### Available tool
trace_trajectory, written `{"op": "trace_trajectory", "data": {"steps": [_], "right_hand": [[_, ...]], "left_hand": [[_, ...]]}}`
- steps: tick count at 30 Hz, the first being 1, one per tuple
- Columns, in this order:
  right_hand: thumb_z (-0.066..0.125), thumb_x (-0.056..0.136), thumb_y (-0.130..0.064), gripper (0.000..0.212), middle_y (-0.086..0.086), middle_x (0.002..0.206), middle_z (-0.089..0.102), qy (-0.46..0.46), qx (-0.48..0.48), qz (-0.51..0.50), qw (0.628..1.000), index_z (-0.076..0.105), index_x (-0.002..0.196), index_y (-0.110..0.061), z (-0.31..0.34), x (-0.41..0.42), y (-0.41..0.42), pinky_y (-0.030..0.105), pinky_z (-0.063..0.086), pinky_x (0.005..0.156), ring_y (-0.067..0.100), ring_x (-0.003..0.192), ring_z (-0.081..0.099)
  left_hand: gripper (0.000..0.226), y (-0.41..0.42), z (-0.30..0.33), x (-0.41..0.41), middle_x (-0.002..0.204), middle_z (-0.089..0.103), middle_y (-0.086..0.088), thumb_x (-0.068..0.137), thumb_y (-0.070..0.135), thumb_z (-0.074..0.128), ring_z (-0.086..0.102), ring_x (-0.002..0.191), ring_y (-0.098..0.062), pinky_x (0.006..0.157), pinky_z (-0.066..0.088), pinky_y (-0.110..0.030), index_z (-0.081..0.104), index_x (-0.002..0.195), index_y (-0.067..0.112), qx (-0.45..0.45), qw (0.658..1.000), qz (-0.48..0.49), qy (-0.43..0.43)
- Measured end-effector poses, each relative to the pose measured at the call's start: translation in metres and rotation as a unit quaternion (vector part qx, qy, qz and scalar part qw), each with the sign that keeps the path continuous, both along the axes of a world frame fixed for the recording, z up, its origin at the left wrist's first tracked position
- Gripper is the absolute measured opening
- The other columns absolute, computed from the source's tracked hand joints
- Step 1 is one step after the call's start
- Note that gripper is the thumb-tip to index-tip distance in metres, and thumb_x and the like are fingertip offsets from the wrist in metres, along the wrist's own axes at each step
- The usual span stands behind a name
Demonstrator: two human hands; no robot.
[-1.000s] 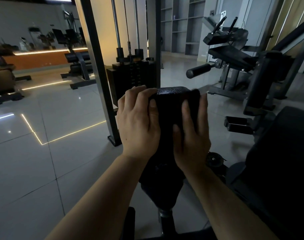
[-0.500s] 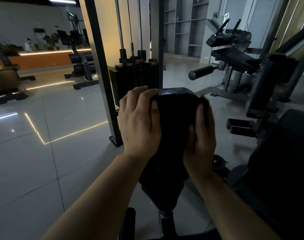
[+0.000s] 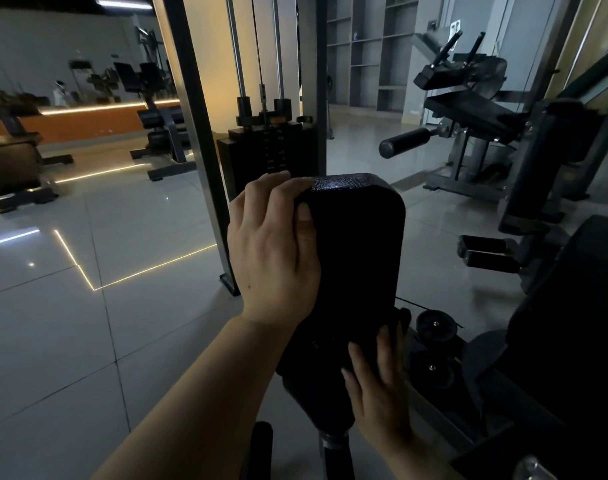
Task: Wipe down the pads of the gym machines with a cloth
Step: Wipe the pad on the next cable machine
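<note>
A black upright pad of a gym machine stands on a post right in front of me. My left hand grips its upper left edge, fingers curled over the top and thumb on the front face. My right hand lies low on the pad's lower right part, its fingers fairly straight. They press what looks like a dark cloth against the pad. The cloth is almost the same colour as the pad, and only a bunched edge shows above my fingertips.
Behind the pad rise a weight stack and a slanted steel upright. Another machine with a roller pad stands at the right rear. A large black seat fills the right edge. Benches stand far left on the tiled floor.
My right hand has slid down the pad from the upper right edge to its lower right part. My left hand has kept its grip at the top left.
</note>
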State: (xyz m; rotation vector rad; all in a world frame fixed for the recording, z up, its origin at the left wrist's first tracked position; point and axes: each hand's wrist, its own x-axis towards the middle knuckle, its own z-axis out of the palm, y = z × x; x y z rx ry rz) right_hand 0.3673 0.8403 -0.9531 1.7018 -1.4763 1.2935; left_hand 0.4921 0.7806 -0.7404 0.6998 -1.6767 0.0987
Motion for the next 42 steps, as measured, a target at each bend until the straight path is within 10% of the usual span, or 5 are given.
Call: {"op": "trace_trajectory", "data": {"steps": [12, 25, 30, 36, 42], "right_hand": [[0.034, 0.102, -0.024, 0.041, 0.021, 0.15, 0.028, -0.073, -0.133, 0.014, 0.988, 0.046, 0.138, -0.006, 0.184, 0.016, -0.027, 0.059, 0.029, 0.109, 0.044, 0.142, 0.016], [0.024, 0.102, -0.017, 0.053, -0.01, 0.161, 0.005, 0.146, 0.037, -0.084, 0.985, 0.015, 0.152, -0.033, -0.01, 0.001, 0.002, 0.033, 0.003, 0.118, 0.015, 0.148, 0.007], [0.027, 0.102, -0.017, 0.053, -0.013, 0.16, 0.002, 0.086, -0.014, -0.03, 0.996, 0.017, 0.151, -0.033, 0.064, 0.005, -0.011, 0.041, 0.03, 0.103, 0.012, 0.147, 0.004], [0.032, 0.101, -0.029, 0.045, 0.014, 0.151, 0.031, 0.023, -0.084, -0.014, 0.996, 0.041, 0.141, -0.01, 0.199, 0.017, -0.024, 0.05, 0.013, 0.117, 0.03, 0.145, 0.017], [0.021, 0.101, -0.046, 0.056, 0.011, 0.155, 0.023, -0.017, -0.06, -0.075, 0.995, 0.028, 0.147, -0.015, 0.165, 0.025, -0.021, 0.057, 0.024, 0.11, 0.031, 0.146, 0.013]], "left_hand": [[0.036, 0.002, 0.001, 0.001, 0.114, 0.057, -0.01, 0.097, 0.024, 0.035, 0.048, 0.107, -0.02, 0.084, 0.043, -0.039, 0.062, 0.113, 0.008, 0.001, 1.0, -0.012, -0.002], [0.038, 0.003, 0.002, 0.007, 0.117, 0.056, -0.009, 0.098, 0.025, 0.033, 0.05, 0.109, -0.023, 0.087, 0.043, -0.043, 0.061, 0.115, 0.007, 0.013, 0.999, -0.043, -0.004], [0.036, 0.003, 0.003, 0.006, 0.117, 0.055, -0.007, 0.098, 0.025, 0.033, 0.049, 0.11, -0.021, 0.087, 0.043, -0.041, 0.061, 0.115, 0.009, 0.024, 0.999, -0.048, -0.002], [0.036, 0.001, 0.003, 0.006, 0.116, 0.056, -0.006, 0.098, 0.022, 0.034, 0.05, 0.108, -0.018, 0.089, 0.041, -0.037, 0.062, 0.115, 0.007, 0.008, 0.999, -0.045, 0.002], [0.036, 0.001, 0.003, 0.007, 0.115, 0.055, -0.003, 0.098, 0.023, 0.033, 0.051, 0.107, -0.022, 0.089, 0.039, -0.032, 0.062, 0.114, 0.008, 0.004, 0.999, -0.05, 0.002]]}}
